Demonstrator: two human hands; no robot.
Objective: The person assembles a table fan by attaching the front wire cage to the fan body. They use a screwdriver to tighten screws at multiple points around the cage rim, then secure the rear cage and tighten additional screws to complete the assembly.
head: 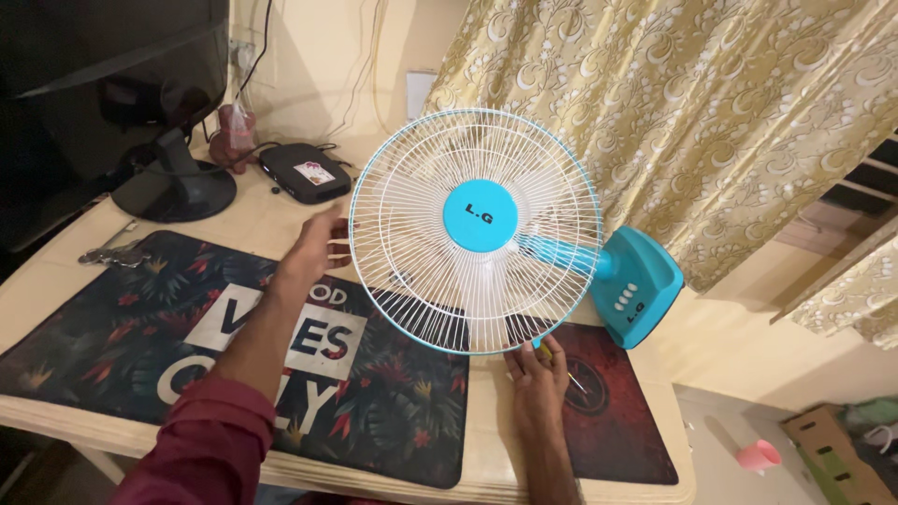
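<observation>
A table fan with a white wire grille, a blue round hub and a blue base lies tilted on the desk, grille facing me. My left hand rests against the grille's left rim, fingers spread. My right hand sits under the grille's lower edge and pinches a thin tool with a yellow handle; its metal tip lies on the red mat.
A large dark floral desk mat and a small red mat cover the cream desk. A monitor stand, a black box and keys are at the back left. Patterned curtains hang behind. A cardboard box sits on the floor at right.
</observation>
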